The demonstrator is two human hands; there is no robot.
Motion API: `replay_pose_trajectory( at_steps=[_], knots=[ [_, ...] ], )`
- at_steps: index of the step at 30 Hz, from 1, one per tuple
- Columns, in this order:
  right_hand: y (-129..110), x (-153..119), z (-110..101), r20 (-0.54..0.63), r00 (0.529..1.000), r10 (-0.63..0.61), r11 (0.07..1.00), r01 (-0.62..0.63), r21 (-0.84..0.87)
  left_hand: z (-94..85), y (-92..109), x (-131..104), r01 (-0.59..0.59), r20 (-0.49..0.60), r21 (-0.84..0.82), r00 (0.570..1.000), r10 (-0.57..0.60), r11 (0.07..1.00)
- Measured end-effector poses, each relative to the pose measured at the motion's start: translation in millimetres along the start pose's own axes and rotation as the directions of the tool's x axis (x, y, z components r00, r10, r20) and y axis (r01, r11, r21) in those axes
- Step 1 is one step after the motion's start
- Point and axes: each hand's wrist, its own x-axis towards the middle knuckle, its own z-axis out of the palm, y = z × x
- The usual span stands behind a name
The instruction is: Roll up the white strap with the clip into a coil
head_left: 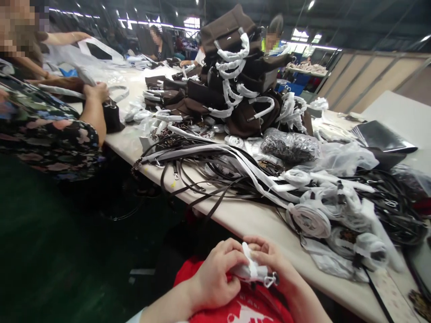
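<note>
A small bundle wrapped in soft white material (241,271), with a bent silver metal clasp (270,280) at one end, is in both hands, held off the long cream-topped worktable (242,220), on the person's side of its near edge. The left hand (217,271) is curled closed around the bundle's left end; the right hand (270,259) is also closed, its bent fingers gripping at the narrow white band (249,259) across the bundle. The fingers overlap there, so whether the band's end is tucked in cannot be told.

The step in hand seems to be snugging that band. The left grip should be firm enough to stop the layers springing apart, yet gentle enough not to crease the wrap, while the right draws the band flat and even. The clasp is best left outside the band, since its metal could snag the wrapping. Working off the table seems sensible: the long dark straps (220,200) trailing over its near edge could catch on the clasp.
</note>
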Motion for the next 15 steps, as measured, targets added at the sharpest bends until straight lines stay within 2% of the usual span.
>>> replay_pose_trajectory(
  at_steps=[3, 6, 11, 13, 15],
  knots=[
    [-5, 1, -3, -0.014, 1.0, -0.022, 0.995, 0.021, -0.094, 1.9, -1, 3, -0.005, -0.051, -0.052, 0.999, 0.003, 0.999],
    [-12, 1, -3, -0.026, 0.998, -0.053, 0.987, 0.049, -0.156, 1.7, 0, 6, -0.016, -0.017, -0.059, 1.0, 0.015, 0.998],
    [-19, 5, -1, 0.038, 0.999, 0.007, 0.964, 0.003, -0.266, 1.1, 3, 9, -0.05, 0.025, -0.066, 0.998, 0.052, 0.997],
    [-21, 8, -1, 0.036, 0.999, -0.036, 0.934, 0.047, -0.353, 1.9, 2, 9, 0.014, 0.041, -0.065, 0.999, -0.011, 0.998],
    [-25, 10, 1, 0.011, 0.986, -0.164, 0.863, 0.149, -0.482, 3.9, -1, 10, 0.15, 0.081, -0.08, 0.986, -0.143, 0.985]
  ],
)
